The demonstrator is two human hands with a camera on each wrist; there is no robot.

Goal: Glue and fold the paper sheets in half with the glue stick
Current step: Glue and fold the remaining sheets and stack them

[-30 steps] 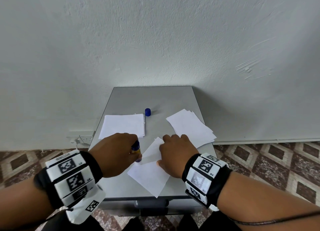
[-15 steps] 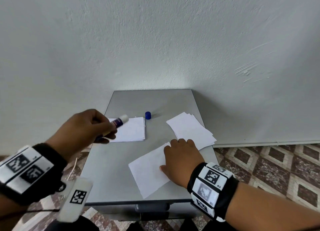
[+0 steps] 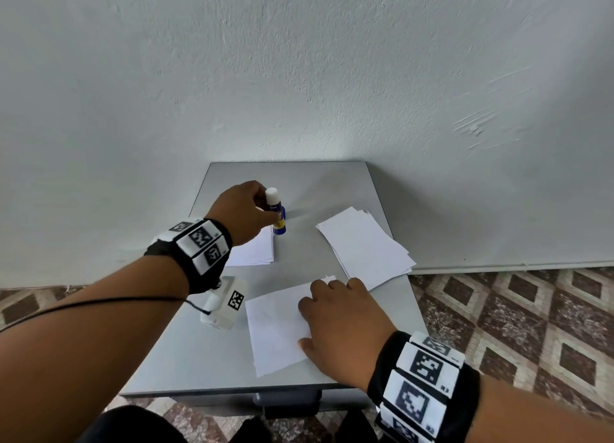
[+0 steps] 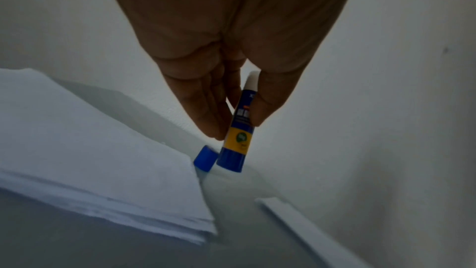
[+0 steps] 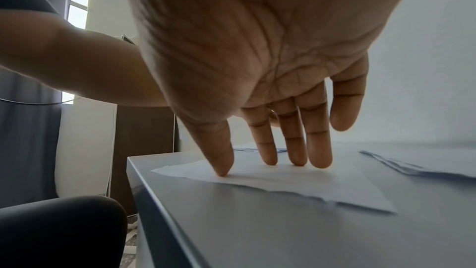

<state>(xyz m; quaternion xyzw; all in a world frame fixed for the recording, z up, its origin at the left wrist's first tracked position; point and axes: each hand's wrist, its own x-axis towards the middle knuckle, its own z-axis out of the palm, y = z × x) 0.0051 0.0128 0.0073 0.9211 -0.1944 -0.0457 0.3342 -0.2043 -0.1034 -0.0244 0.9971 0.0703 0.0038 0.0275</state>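
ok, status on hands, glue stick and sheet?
Left hand holds uncapped glue stick upright beside blue cap. Right hand presses folded sheet flat. Nothing in the way.

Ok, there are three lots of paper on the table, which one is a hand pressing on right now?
The single sheet nearest the table's front edge. The right hand presses it with straight fingertips; the left stack and the fanned right stack lie untouched.

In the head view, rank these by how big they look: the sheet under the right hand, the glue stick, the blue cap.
1. Sheet, largest by far.
2. Glue stick, held upright in the left hand.
3. Blue cap, mostly hidden behind the stick, so its rank is unsure.
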